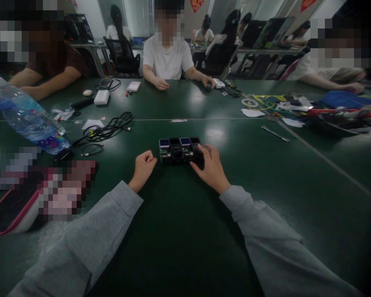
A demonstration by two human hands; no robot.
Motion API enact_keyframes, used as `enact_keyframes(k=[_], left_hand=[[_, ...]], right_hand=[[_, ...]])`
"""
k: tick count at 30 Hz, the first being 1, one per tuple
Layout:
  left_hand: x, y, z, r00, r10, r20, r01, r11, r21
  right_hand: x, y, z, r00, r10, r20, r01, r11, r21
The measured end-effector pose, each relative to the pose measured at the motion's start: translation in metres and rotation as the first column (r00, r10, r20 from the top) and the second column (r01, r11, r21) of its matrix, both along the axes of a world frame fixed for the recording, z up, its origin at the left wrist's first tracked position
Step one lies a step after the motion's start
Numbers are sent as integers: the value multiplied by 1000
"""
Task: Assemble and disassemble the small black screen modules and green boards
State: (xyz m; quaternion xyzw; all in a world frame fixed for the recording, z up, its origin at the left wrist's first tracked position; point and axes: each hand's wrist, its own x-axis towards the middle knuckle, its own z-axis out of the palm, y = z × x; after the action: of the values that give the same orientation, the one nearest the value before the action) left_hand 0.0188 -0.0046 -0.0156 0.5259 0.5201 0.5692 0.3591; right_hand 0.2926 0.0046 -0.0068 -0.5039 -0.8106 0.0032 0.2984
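A low row of small electronic modules [177, 153] lies on the dark green table [179, 231]. Several little dark screens tilt along its top, with circuit boards and black housings below them. Just off its left end, my left hand [144, 168] is curled into a fist; whatever may be inside the fingers is hidden. My right hand [212, 167] grips the right end of the row, thumb at the front and index finger on top. Part of that end is covered by the fingers.
Water bottles [31, 119], a pink-edged phone [21, 198] and black cables [111, 126] occupy the left side. A wrench [275, 133] and a heap of coloured cables [327, 108] are at right. Across the table a person in a white shirt [167, 57] sits, one hand on a dark object.
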Motion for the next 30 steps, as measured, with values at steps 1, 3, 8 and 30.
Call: enact_keyframes(k=[1, 3, 8, 30], left_hand=[[0, 0, 0, 1000, -2, -3, 2, 1000, 1], [-1, 0, 0, 1000, 1, -12, -1, 1000, 5], [-2, 2, -2, 999, 4, -37, -3, 1000, 14], [-2, 3, -2, 998, 19, -56, -17, 999, 39]], right_hand=[[0, 0, 0, 1000, -5, 12, 5, 1000, 22], [0, 0, 1, 999, -7, 46, 5, 999, 37], [2, 3, -2, 998, 31, 57, -31, 1000, 3], [1, 4, -2, 993, 63, -99, -68, 997, -48]])
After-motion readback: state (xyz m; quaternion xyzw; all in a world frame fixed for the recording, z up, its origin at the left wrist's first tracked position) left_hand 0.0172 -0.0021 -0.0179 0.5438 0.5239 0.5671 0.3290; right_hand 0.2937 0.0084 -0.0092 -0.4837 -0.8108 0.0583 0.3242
